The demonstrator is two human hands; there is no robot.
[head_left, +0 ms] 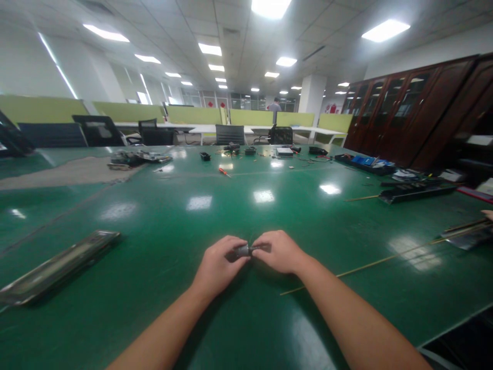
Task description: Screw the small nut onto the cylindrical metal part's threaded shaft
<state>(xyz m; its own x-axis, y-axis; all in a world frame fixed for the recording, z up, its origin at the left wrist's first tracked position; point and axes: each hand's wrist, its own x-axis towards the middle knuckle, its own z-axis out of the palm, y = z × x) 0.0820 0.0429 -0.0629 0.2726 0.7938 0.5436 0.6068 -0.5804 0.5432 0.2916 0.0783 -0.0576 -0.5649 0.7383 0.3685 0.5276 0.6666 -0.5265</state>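
Observation:
Just above the green tabletop, my two hands meet over a small grey cylindrical part. My left hand is closed around its body, thumb below and fingers above. At the part's right end my right hand pinches a thin dark piece that joins the cylinder. The fingertips cover much of both, so the exact kind of part cannot be made out. Under my right forearm runs a long thin yellowish rod.
A long framed panel lies at left. Farther off are a red screwdriver, a pile of parts, small black trays and a tray with blue items. Another person's hand shows at the right edge, near a black channel.

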